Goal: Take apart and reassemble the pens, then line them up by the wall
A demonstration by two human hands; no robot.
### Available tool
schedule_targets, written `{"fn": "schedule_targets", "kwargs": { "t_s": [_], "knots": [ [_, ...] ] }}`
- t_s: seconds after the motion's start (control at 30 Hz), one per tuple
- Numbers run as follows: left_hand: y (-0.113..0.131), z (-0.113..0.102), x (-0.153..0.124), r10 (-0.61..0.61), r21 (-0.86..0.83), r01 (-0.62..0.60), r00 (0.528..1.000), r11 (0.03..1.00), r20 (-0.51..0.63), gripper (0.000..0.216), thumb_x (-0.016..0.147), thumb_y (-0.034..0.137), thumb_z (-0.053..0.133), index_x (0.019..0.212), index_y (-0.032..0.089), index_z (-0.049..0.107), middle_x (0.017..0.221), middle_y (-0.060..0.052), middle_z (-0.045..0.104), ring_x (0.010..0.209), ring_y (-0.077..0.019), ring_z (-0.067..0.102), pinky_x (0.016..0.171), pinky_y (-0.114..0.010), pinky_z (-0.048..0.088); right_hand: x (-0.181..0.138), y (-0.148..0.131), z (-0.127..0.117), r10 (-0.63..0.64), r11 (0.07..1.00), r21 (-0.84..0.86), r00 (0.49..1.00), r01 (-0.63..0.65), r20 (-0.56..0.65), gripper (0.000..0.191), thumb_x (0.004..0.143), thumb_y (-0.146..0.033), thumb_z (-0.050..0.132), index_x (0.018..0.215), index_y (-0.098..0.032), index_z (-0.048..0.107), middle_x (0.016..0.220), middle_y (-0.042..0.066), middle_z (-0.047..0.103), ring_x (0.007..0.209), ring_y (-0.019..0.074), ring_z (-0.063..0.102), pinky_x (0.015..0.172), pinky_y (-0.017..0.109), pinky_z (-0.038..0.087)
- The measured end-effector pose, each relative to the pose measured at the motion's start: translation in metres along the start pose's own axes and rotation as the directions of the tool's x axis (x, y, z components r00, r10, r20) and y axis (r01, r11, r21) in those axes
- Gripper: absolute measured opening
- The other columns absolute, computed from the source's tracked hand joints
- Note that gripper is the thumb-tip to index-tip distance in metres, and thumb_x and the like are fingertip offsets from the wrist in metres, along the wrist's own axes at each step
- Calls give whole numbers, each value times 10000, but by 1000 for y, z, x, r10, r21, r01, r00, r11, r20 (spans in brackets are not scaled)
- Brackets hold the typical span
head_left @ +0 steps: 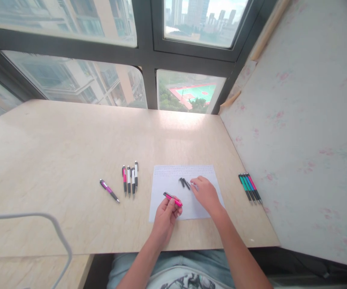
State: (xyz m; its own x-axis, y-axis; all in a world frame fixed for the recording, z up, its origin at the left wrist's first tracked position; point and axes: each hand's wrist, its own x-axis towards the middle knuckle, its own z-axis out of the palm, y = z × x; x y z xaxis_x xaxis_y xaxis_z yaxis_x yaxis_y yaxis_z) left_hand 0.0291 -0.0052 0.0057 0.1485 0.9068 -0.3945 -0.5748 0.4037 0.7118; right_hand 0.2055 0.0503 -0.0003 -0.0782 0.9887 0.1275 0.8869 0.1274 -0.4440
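Observation:
My left hand (pixel 166 214) is closed around a pink pen barrel (pixel 173 198) with a black end, held tilted above the lower left part of a white sheet of paper (pixel 164 180). Small black pen parts (pixel 184 183) lie on the sheet, just left of my right hand's fingertips. My right hand (pixel 205 192) is over the right side of the paper, its thumb and fingers drawn together. Whatever is between those fingertips is too small to make out. Lines of faint writing run along the paper's top edge.
Left of the paper lie a pink pen (pixel 124 180), several white-and-black pens (pixel 128 180) and a purple pen (pixel 109 190). A row of green, blue and pink pens (pixel 249 188) rests by the right wall (pixel 305 160). A grey cable (pixel 59 228) curves over the table's left front.

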Motion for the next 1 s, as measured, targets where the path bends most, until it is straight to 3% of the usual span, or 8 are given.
{"fn": "schedule_targets", "kwargs": {
  "t_s": [0.23, 0.4, 0.57, 0.67, 0.77, 0.9, 1.0],
  "knots": [
    [-2, -2, 2, -12, -25, 12, 1000, 1000, -1, 277, 783, 401, 700, 852, 144, 625, 763, -23, 600, 609, -99, 520, 572, -227, 404, 5, 1, 0, 1, 999, -37, 1000, 0, 28, 133, 849, -175, 573, 844, -215, 700, 825, 58, 659, 813, 189, 606, 675, 264, 401],
    [-3, -3, 2, -8, -9, 8, 1000, 1000, -7, 280, 781, 410, 699, 848, 149, 625, 746, -18, 595, 604, -100, 515, 564, -225, 398, 5, 1, -1, -5, 999, -35, 1000, 5, 6, 218, 872, -153, 512, 794, -207, 708, 763, 51, 656, 739, 170, 595, 669, 261, 394],
    [-2, -2, 1, -14, -31, 13, 1000, 999, -14, 281, 771, 400, 713, 852, 145, 627, 750, -27, 611, 594, -95, 519, 566, -225, 403, -1, 1, -7, 59, 981, 191, 996, -45, -66, 230, 875, -179, 500, 845, -206, 726, 830, 62, 708, 756, 180, 630, 723, 297, 453],
    [-2, -1, 0, -15, -27, 15, 1000, 1000, -12, 293, 769, 402, 714, 871, 141, 632, 744, -29, 613, 594, -96, 523, 563, -226, 403, -16, -4, -8, 168, 887, 445, 984, -126, -55, 184, 862, -267, 559, 882, -217, 735, 878, 62, 733, 765, 192, 658, 716, 319, 502],
    [-2, -1, 0, -17, -19, 17, 1000, 1000, -2, 292, 772, 395, 712, 889, 139, 636, 750, -28, 614, 606, -97, 527, 577, -228, 410, -37, -15, -7, 226, 731, 651, 973, -203, 49, 196, 824, -348, 632, 894, -202, 743, 862, 72, 741, 758, 207, 679, 699, 332, 540],
    [-2, -2, -1, -14, -27, 15, 1000, 1000, 13, 258, 796, 371, 695, 899, 143, 633, 759, -25, 615, 622, -102, 537, 596, -232, 417, -62, -29, -6, 215, 556, 784, 959, -274, 182, 210, 786, -363, 687, 880, -184, 744, 820, 73, 742, 749, 213, 688, 699, 331, 560],
    [-2, -2, -1, -1, -8, 1, 1000, 1000, 26, 235, 802, 354, 689, 896, 146, 632, 779, -29, 619, 635, -107, 537, 609, -237, 425, -70, -35, -6, 192, 523, 808, 961, -271, 198, 201, 786, -362, 695, 865, -185, 749, 810, 70, 740, 736, 208, 683, 678, 319, 560]
  ]
}}
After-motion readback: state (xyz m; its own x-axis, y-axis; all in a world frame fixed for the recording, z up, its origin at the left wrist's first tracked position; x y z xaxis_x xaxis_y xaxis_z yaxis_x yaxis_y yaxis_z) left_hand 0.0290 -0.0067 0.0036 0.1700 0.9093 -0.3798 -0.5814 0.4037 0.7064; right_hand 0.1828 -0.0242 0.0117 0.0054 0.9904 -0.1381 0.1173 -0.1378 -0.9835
